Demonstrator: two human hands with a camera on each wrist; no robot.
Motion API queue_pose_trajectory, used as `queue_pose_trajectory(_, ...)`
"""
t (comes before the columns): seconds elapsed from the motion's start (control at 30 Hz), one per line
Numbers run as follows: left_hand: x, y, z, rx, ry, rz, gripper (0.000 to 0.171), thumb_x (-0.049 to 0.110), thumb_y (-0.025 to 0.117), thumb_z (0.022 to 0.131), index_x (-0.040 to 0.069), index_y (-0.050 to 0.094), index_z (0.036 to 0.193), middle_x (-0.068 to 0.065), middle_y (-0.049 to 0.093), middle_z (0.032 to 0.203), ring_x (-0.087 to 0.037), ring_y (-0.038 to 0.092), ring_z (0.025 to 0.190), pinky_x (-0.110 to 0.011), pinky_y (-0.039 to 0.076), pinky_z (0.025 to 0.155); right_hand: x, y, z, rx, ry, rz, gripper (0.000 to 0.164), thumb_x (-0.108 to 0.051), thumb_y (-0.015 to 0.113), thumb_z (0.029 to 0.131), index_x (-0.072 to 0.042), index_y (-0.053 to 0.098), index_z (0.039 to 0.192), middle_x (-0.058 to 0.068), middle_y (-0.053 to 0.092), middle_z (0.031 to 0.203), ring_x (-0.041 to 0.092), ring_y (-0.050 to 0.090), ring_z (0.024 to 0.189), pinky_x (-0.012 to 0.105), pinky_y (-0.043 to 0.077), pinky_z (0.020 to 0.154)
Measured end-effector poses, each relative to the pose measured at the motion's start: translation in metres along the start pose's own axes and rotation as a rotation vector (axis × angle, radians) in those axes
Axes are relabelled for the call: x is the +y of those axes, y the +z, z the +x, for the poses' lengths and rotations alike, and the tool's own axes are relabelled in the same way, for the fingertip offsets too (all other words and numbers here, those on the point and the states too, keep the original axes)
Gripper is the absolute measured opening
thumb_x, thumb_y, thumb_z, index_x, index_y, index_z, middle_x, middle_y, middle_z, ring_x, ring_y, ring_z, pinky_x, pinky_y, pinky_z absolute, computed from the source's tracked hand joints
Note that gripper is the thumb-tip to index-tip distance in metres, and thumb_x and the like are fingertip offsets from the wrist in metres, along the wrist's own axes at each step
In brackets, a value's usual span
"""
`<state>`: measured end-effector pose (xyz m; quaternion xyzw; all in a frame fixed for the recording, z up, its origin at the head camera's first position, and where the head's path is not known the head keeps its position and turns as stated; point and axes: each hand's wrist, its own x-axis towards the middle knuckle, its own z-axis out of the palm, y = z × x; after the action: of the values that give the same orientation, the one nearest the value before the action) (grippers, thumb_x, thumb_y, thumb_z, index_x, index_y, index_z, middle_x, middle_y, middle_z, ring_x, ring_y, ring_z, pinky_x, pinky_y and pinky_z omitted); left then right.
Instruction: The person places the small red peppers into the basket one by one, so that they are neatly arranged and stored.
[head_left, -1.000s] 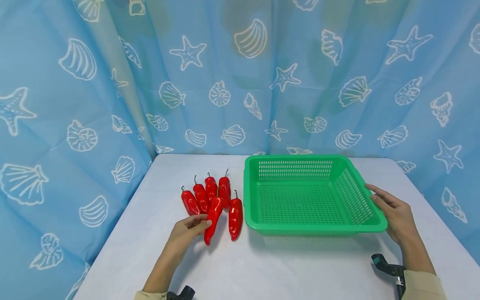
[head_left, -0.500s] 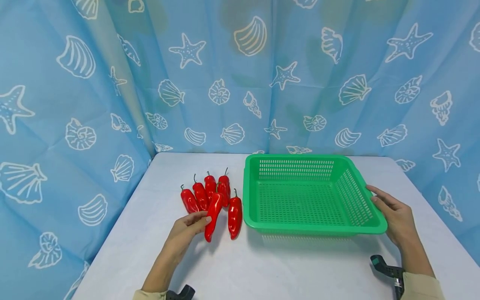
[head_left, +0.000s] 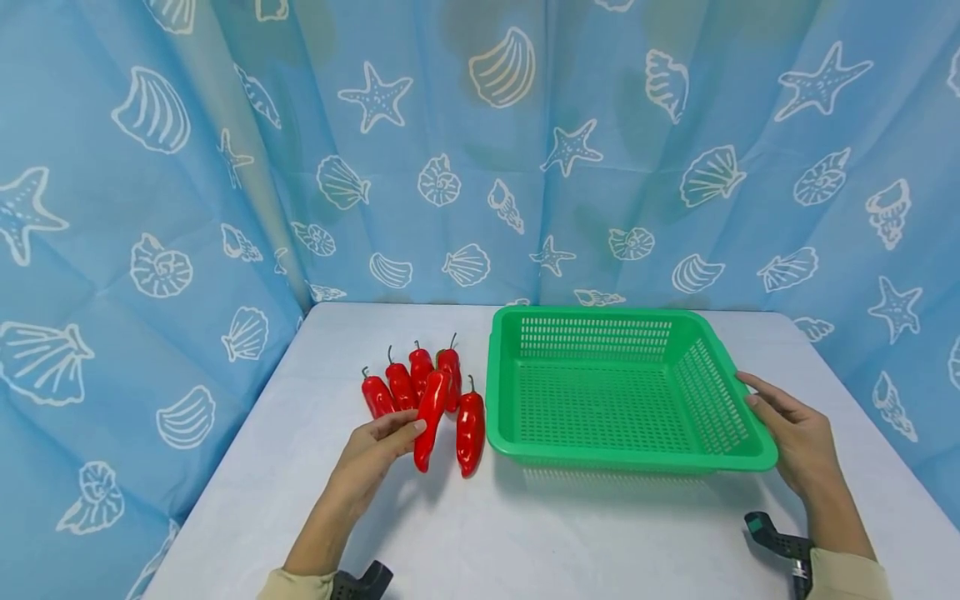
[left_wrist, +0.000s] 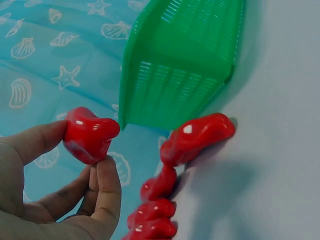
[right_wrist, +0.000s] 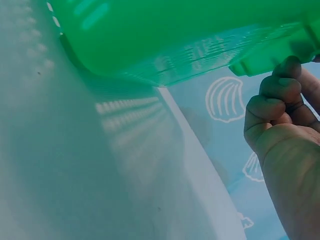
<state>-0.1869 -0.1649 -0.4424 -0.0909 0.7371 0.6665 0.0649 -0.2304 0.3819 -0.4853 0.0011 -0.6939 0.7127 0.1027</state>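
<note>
My left hand pinches a glossy red pepper between thumb and fingers. In the left wrist view, this pepper is seen end-on, up off the white table. Several more red peppers with green stems lie behind and beside it, the nearest pepper just to its right. At the right, my right hand grips the right rim of a green slotted plastic basket. The right wrist view has that hand with curled fingers by the basket's rim, the rim partly hidden behind them.
A white table carries the peppers and the basket, which stands close to the right of the peppers. A blue curtain with shell and starfish prints hangs behind the table and along its sides.
My left hand has raised the pinched pepper and carried it slightly away from me, over the others. The right hand stays at the basket's rim, and the basket has barely shifted.
</note>
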Motion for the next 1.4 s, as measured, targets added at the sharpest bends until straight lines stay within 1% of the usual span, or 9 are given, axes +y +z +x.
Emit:
queue_pose_trajectory(0.17,0.009,0.005,0.0,-0.02,0.018,-0.032,0.052,0.032,0.078,0.086,0.006,0.064,0.128,-0.012,0.061,0.122,-0.028,0.06,0.107,-0.042,0.054,0.093,-0.001,0.001,0.001,-0.047,-0.026,0.109,0.039,-0.011,0.064,0.098,-0.008,0.061,0.137,-0.004,0.069,0.108,0.009,0.07,0.079,0.023,0.058,0.061)
queue_pose_trajectory(0.4,0.026,0.014,0.001,-0.038,0.04,-0.062,0.054,0.031,0.078,0.087,0.005,0.061,0.131,-0.012,0.059,0.127,-0.027,0.059,0.111,-0.039,0.055,0.092,-0.003,0.002,0.003,-0.017,-0.002,0.042,0.041,-0.017,0.066,0.098,-0.011,0.061,0.138,-0.009,0.067,0.111,0.006,0.07,0.084,0.022,0.058,0.064)
queue_pose_trajectory(0.6,0.039,0.023,0.007,-0.068,0.038,-0.113,0.054,0.028,0.08,0.085,0.004,0.061,0.13,-0.012,0.058,0.127,-0.027,0.061,0.109,-0.035,0.055,0.091,-0.005,0.003,0.004,0.005,0.033,-0.017,0.045,-0.025,0.067,0.097,-0.014,0.06,0.14,-0.01,0.066,0.11,0.004,0.068,0.081,0.021,0.057,0.062)
queue_pose_trajectory(0.73,0.046,0.029,0.01,-0.092,0.042,-0.127,0.053,0.026,0.079,0.087,0.003,0.06,0.131,-0.013,0.058,0.127,-0.027,0.063,0.107,-0.032,0.056,0.089,-0.004,0.003,0.003,0.006,0.034,-0.015,0.044,-0.026,0.067,0.097,-0.015,0.061,0.139,-0.008,0.066,0.108,0.005,0.068,0.077,0.021,0.057,0.059)
queue_pose_trajectory(0.87,0.052,0.036,0.013,-0.115,0.042,-0.14,0.053,0.025,0.078,0.088,0.002,0.059,0.131,-0.013,0.059,0.126,-0.027,0.063,0.106,-0.032,0.056,0.09,-0.002,0.003,0.002,0.002,0.009,0.01,0.044,-0.022,0.067,0.098,-0.012,0.06,0.139,-0.006,0.067,0.105,0.006,0.068,0.077,0.022,0.057,0.059)
queue_pose_trajectory(1.03,0.06,0.044,0.02,-0.134,0.043,-0.088,0.052,0.027,0.078,0.087,0.006,0.061,0.131,-0.011,0.06,0.124,-0.027,0.062,0.105,-0.034,0.056,0.089,0.001,0.002,0.001,-0.011,-0.004,0.024,0.043,-0.021,0.066,0.098,-0.012,0.06,0.14,-0.003,0.066,0.101,0.007,0.068,0.076,0.022,0.057,0.058)
queue_pose_trajectory(1.17,0.067,0.051,0.027,-0.16,0.039,-0.032,0.051,0.028,0.077,0.088,0.006,0.061,0.132,-0.011,0.06,0.125,-0.027,0.062,0.106,-0.04,0.054,0.095,0.002,0.0,0.0,-0.004,0.001,0.013,0.044,-0.023,0.067,0.097,-0.012,0.06,0.14,-0.003,0.066,0.101,0.007,0.068,0.077,0.022,0.057,0.059)
queue_pose_trajectory(1.27,0.073,0.058,0.03,-0.187,0.028,-0.025,0.051,0.028,0.076,0.089,0.006,0.06,0.132,-0.011,0.06,0.126,-0.027,0.063,0.107,-0.043,0.051,0.099,0.002,-0.001,-0.001,0.002,0.007,0.016,0.044,-0.022,0.067,0.097,-0.013,0.06,0.139,-0.004,0.066,0.102,0.006,0.069,0.078,0.022,0.057,0.06)
queue_pose_trajectory(1.4,0.08,0.067,0.032,-0.202,0.016,-0.025,0.05,0.029,0.075,0.09,0.007,0.06,0.132,-0.01,0.061,0.124,-0.027,0.063,0.108,-0.04,0.052,0.097,0.002,-0.002,-0.001,0.0,0.006,0.019,0.043,-0.02,0.067,0.098,-0.013,0.06,0.14,-0.005,0.067,0.104,0.006,0.069,0.081,0.022,0.058,0.061)
